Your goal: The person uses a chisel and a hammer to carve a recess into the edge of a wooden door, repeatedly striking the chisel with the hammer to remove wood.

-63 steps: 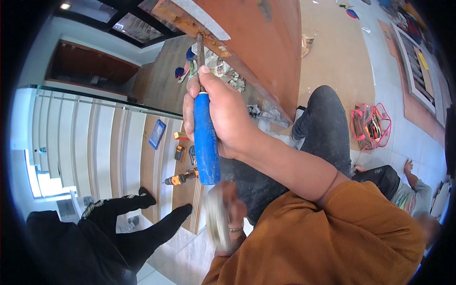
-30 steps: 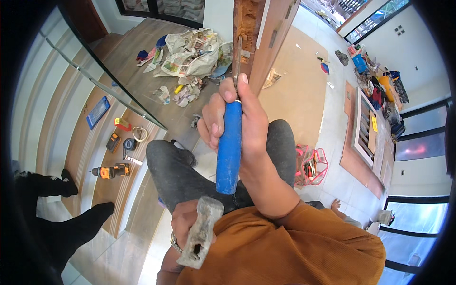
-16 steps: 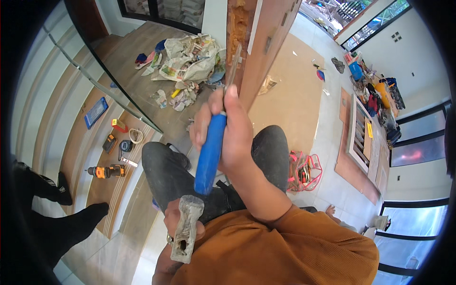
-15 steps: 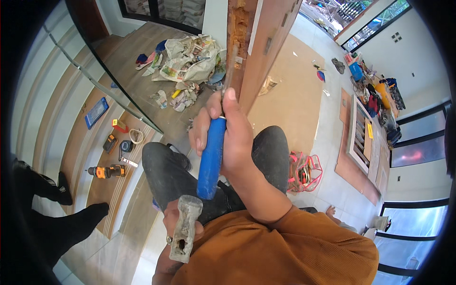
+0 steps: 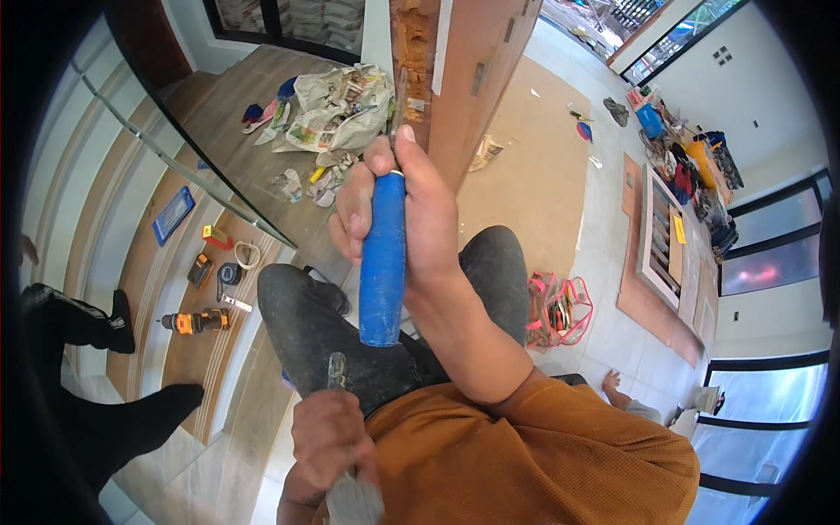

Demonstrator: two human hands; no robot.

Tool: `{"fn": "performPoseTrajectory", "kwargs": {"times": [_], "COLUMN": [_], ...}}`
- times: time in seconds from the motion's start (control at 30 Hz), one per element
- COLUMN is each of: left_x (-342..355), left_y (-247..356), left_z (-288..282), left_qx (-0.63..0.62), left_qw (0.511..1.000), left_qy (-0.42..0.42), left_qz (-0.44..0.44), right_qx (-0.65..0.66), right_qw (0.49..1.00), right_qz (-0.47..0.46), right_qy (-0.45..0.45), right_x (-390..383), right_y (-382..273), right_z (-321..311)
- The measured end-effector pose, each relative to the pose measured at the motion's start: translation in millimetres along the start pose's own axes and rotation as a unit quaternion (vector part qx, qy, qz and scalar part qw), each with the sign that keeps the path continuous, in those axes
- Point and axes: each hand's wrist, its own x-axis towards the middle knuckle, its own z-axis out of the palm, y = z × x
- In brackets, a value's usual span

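My right hand (image 5: 407, 210) is closed round a chisel with a blue handle (image 5: 382, 262), thumb up along its neck. The thin blade points away to the edge of a wooden door (image 5: 418, 39), where the wood is rough and chipped out. Whether the tip touches the wood cannot be told. Lower left, my left hand (image 5: 328, 433) is a fist round a hammer (image 5: 354, 503), smeared by motion. One grey end stands out above the fist and the larger blurred end below it, apart from the chisel.
Crumpled paper sheets (image 5: 341, 105) lie beyond the door edge. On the curved steps are a cordless drill (image 5: 197, 322), tape measure (image 5: 229, 274) and blue case (image 5: 173, 215). A person's dark-clothed leg (image 5: 131, 411) is at left. A pink-trimmed tool bag (image 5: 560, 311) stands at right.
The hammer has turned in my left hand, its head swinging from in front of the fist to below it. My right hand keeps its grip on the chisel; the view has shifted slightly.
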Motion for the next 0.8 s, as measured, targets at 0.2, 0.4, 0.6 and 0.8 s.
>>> {"fn": "performPoseTrajectory", "kwargs": {"times": [0.2, 0.4, 0.6, 0.8], "left_x": [19, -60, -63, -8], "left_y": [6, 0, 3, 7], "left_z": [13, 8, 0, 1], "left_qx": [0.109, 0.097, 0.105, -0.064], "left_qw": [0.912, 0.879, 0.900, 0.942], "left_qy": [0.026, 0.115, 0.040, 0.080], "left_qz": [-0.395, -0.452, -0.421, -0.320], "right_qx": [-0.023, -0.039, -0.030, 0.002], "right_qw": [0.999, 0.998, 0.998, 1.000], "right_qz": [-0.028, -0.042, -0.050, -0.024], "right_qy": [-0.002, -0.002, -0.023, -0.006], "right_x": [5, 3, 6, 4], "right_y": [9, 28, 17, 7], "right_z": [-3, -20, -7, 3]}}
